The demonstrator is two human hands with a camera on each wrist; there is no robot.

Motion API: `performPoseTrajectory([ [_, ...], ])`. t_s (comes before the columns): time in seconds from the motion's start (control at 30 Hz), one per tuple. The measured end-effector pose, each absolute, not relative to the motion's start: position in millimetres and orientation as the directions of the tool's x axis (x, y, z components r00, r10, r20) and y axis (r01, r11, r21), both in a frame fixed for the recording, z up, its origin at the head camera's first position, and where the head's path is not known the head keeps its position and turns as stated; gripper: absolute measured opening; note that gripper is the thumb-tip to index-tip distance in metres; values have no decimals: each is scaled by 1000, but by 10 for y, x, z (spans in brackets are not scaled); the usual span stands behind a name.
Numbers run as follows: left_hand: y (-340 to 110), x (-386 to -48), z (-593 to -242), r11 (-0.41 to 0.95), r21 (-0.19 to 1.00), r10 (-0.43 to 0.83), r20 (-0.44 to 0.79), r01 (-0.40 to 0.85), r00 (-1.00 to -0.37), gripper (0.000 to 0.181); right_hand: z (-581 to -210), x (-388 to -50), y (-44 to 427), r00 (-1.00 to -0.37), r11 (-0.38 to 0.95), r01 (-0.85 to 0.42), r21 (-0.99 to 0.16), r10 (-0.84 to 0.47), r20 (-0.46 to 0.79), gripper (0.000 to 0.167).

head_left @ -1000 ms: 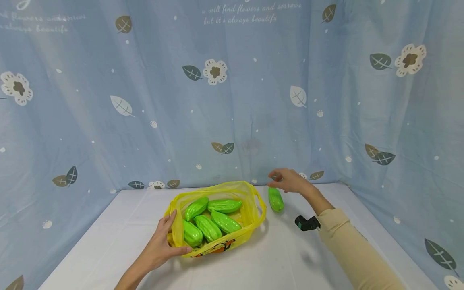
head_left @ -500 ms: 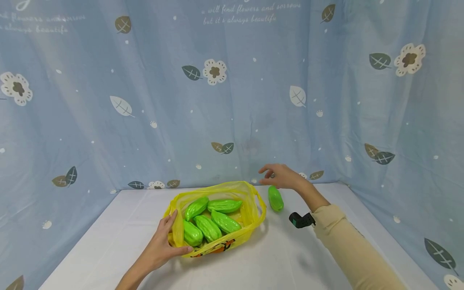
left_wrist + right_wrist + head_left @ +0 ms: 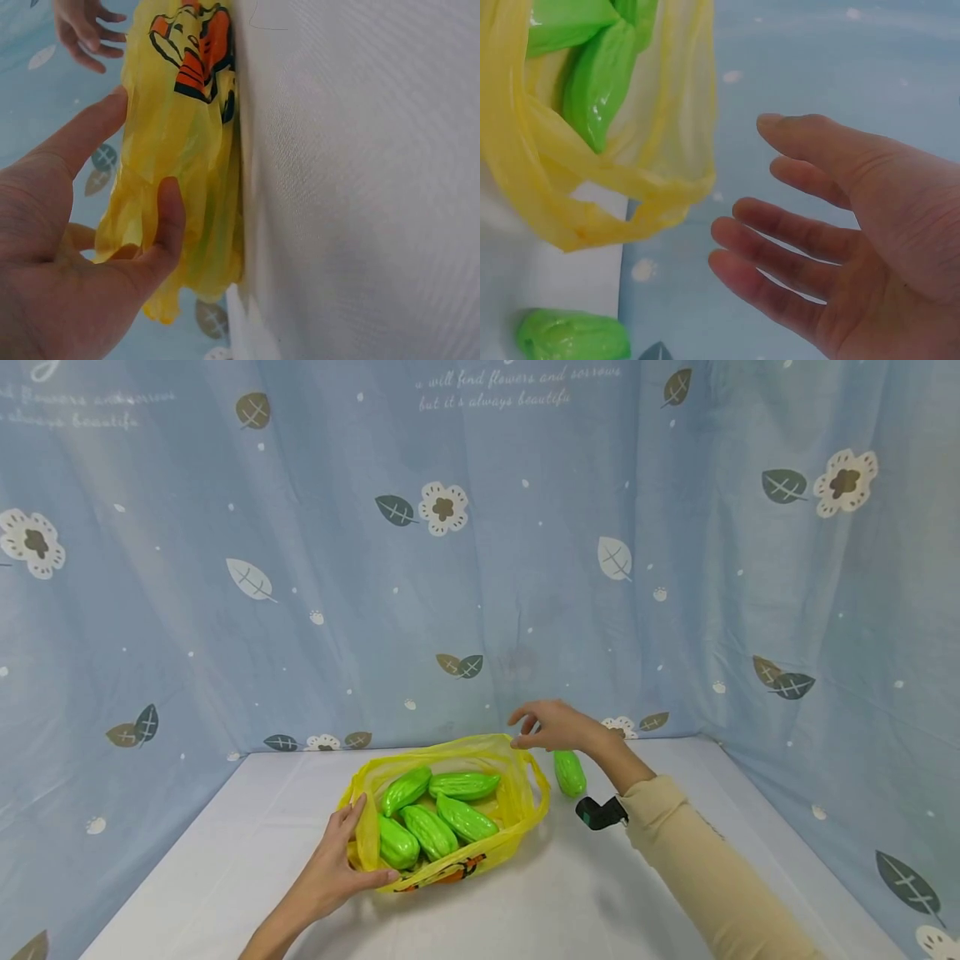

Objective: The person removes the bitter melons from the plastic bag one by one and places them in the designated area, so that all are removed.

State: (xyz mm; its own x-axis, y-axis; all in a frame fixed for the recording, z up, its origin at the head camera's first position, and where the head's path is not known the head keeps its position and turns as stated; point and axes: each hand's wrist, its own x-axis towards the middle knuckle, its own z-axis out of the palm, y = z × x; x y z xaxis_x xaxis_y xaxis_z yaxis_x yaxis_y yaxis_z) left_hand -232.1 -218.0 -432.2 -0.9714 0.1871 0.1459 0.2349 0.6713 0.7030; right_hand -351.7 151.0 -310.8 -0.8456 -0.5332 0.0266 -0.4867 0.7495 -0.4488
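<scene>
While the right hand [image 3: 558,727] holds nothing, fingers loosely bent, one glossy green elongated gourd [image 3: 570,775] lies below it, long axis roughly front-to-back, right of the translucent yellow plastic bag [image 3: 513,839] the left hand [image 3: 330,870] grips; white tabletop [image 3: 525,922] beneath, blue leaf-printed curtain [image 3: 337,610] behind.

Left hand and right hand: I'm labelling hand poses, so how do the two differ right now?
The left hand grips the left side of the yellow bag; the right hand holds nothing. The left hand is low, near the table; the right hand is raised, near the bag's right end. The left forearm shows bare, while a beige sleeve covers part of the right forearm. Both hands are bare.
</scene>
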Motion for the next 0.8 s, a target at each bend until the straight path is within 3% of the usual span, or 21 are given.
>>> performPoseTrajectory([
  [0.37,-2182,-2316,-4311,668,706,191,143,235,-971,119,-3167,-3556,1283,-817,750,-531,-394,-577,3,44],
  [0.8,-2178,-2318,-4313,667,707,196,138,235,-971,119,-3281,-3539,979,-784,723,-559,-406,-620,-25,40],
])
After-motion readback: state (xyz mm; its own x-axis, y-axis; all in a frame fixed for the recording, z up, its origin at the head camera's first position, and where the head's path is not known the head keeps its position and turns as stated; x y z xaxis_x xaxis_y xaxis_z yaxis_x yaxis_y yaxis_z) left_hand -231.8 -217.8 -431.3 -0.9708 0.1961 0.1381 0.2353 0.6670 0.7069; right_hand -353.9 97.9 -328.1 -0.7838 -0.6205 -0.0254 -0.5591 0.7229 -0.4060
